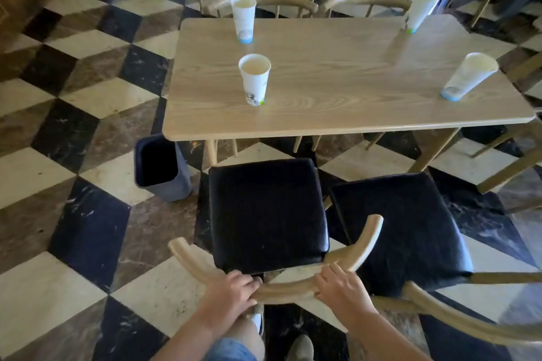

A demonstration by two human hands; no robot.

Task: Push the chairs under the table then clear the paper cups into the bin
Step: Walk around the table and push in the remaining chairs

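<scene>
A dark bin [159,168] stood open on the checkered floor [73,131], just beside the table's [337,90] near left corner, with bare tiles to its left. Four paper cups stood upright on the tabletop: two toward the left, the far left cup [244,20] and the near left cup [254,79], and two by the right edge, the far right cup [421,10] and the near right cup [469,76], both blurred. The left hand [231,293] and the right hand [341,291] were each closed around the curved back rail of the left chair [267,214]. Its black seat sat short of the table edge, a strip of floor between. The right chair [404,231] stood just beside it, its rail cut off at the frame's right side.
</scene>
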